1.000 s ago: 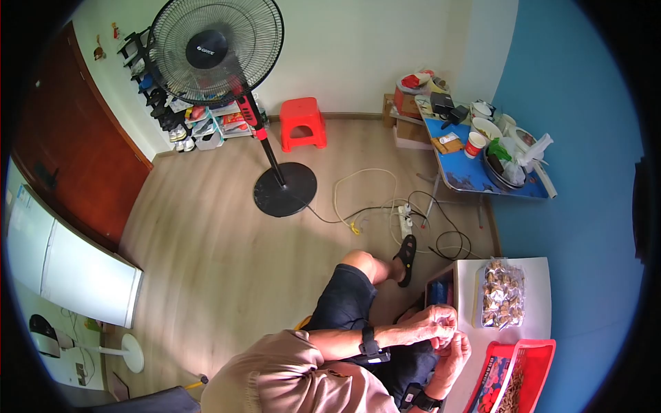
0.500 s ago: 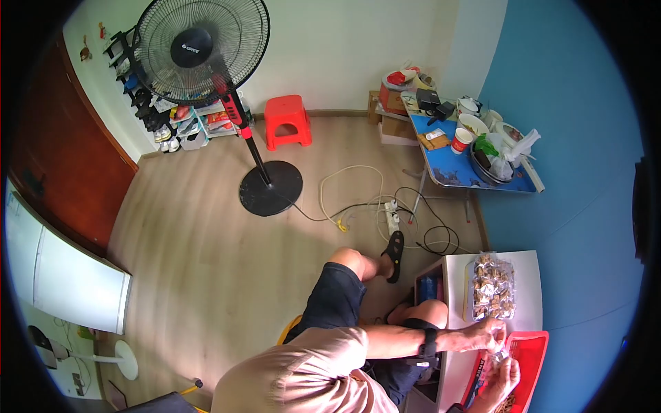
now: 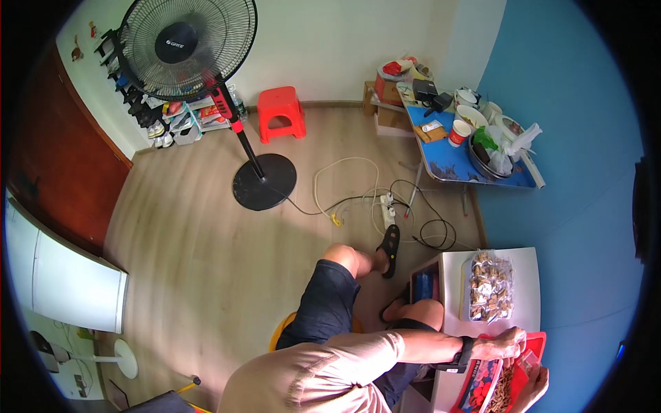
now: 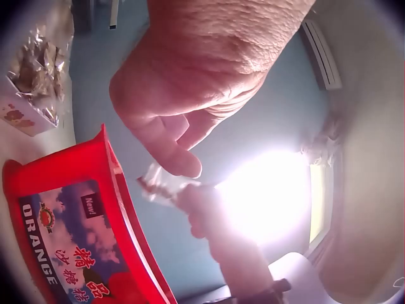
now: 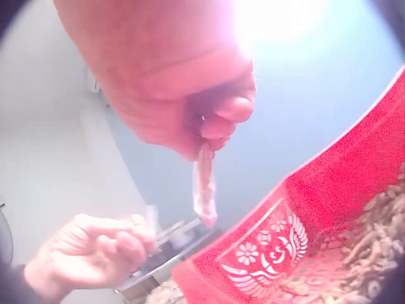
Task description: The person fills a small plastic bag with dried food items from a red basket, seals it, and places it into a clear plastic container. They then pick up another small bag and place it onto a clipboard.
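Note:
My left hand [image 3: 502, 345] is over the far end of the red basket [image 4: 63, 164], fingers curled; in the right wrist view a small clear plastic piece [image 5: 152, 218] stands up at the fingertips of this left hand [image 5: 95, 256]. Close by, my right hand [image 3: 533, 391] pinches a small clear wrapper [image 5: 204, 183] with a reddish end, hanging from its fingertips above the basket rim. The left wrist view shows that wrapper [image 4: 158, 183] just below my left hand [image 4: 196, 76]. Brown pieces [image 5: 373, 247] fill the basket. What the wrapper holds is unclear.
A clear box of wrapped items [image 3: 489, 286] stands beyond the basket on the white cabinet [image 3: 527, 275]. A blue table [image 3: 447, 165] with cups and bowls is further off. A fan [image 3: 265, 182], a red stool [image 3: 281, 113] and cables stand or lie on the floor.
Both hands have moved from above the lap, near the cabinet's edge, over to the basket, and have drawn slightly apart. The head view has shifted a little.

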{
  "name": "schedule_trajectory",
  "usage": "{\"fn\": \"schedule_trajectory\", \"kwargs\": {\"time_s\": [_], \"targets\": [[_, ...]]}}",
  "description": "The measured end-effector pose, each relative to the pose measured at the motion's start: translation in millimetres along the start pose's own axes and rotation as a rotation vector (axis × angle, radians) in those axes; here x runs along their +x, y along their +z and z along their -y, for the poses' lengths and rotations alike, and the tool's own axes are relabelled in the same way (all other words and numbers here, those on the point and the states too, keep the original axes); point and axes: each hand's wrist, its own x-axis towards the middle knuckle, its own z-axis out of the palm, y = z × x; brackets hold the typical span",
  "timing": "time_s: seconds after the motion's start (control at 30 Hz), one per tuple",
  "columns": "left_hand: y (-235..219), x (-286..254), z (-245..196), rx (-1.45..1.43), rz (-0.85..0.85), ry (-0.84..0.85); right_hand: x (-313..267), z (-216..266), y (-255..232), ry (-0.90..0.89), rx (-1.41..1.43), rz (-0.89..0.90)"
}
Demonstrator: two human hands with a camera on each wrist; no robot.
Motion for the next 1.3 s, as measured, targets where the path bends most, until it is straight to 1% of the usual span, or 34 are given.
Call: {"fn": "schedule_trajectory", "kwargs": {"time_s": [0.03,0.1,0.13,0.17,0.2,0.23,0.3,0.33,0.43,0.47,0.5,0.57,0.63,0.67,0.7,0.73,0.8,0.83,0.9,0.93,0.97,1.0,1.03,1.1,1.17,1.23,1.3], "targets": [[-5,-3,5,-0.040,-0.021,0.013,-4,51,3,-0.046,-0.153,0.037],[-15,-14,3,-0.079,-0.054,0.031,-4,76,9,-0.100,-0.299,0.082],[-22,-23,-3,-0.092,-0.048,0.008,-3,69,12,-0.174,-0.397,0.082],[-27,-29,-6,-0.106,-0.042,-0.016,-2,63,13,-0.202,-0.447,0.091],[-33,-30,-3,-0.067,-0.083,-0.060,-2,58,14,-0.199,-0.463,0.102],[-38,-33,-1,-0.113,-0.102,-0.067,-2,54,15,-0.188,-0.481,0.113],[-52,-38,3,-0.129,-0.143,-0.156,-3,52,20,-0.171,-0.505,0.123],[-60,-44,3,-0.121,-0.110,-0.182,-2,51,19,-0.167,-0.511,0.122],[-78,-52,14,-0.079,-0.149,-0.153,-2,48,21,-0.148,-0.513,0.125],[-85,-57,17,-0.064,-0.092,-0.116,-3,48,21,-0.142,-0.505,0.127],[-88,-61,18,-0.064,-0.092,-0.112,-3,48,23,-0.138,-0.507,0.123],[-94,-72,19,-0.196,-0.130,-0.119,-2,48,26,-0.127,-0.499,0.094],[-105,-86,23,-0.222,-0.091,-0.090,-3,47,24,-0.110,-0.482,0.070],[-112,-90,36,-0.308,-0.072,-0.063,-4,48,25,-0.094,-0.467,0.044],[-119,-94,43,-0.394,-0.053,-0.035,-8,54,24,-0.064,-0.424,0.001],[-126,-95,50,-0.393,-0.052,-0.032,-12,66,26,-0.024,-0.358,-0.056],[-143,-100,64,-0.862,0.097,-0.034,-22,95,36,0.135,-0.101,-0.154],[-151,-102,70,-0.864,0.098,-0.038,-27,109,43,0.206,0.045,-0.172],[-164,-99,74,-1.015,0.429,0.011,-35,74,74,0.323,0.549,-0.071],[-159,-112,57,-1.051,0.469,0.078,-42,86,100,0.382,0.727,-0.053],[-152,-130,44,-0.863,0.174,0.023,-50,104,119,0.426,0.817,-0.023],[-144,-141,35,-0.839,-0.019,0.061,-56,130,138,0.474,0.904,0.005],[-134,-150,31,-0.817,-0.203,0.087,-60,164,150,0.506,0.899,0.042],[-128,-173,5,-0.703,-0.303,0.129,-67,185,171,0.445,0.964,0.241],[-134,-196,-20,-0.652,-0.249,0.163,-67,198,183,0.328,1.088,0.377],[-137,-225,-45,-0.657,-0.291,0.150,-63,209,186,0.323,1.037,0.488],[-149,-246,-52,-0.655,-0.279,0.148,-59,217,190,0.289,1.069,0.540]]}}
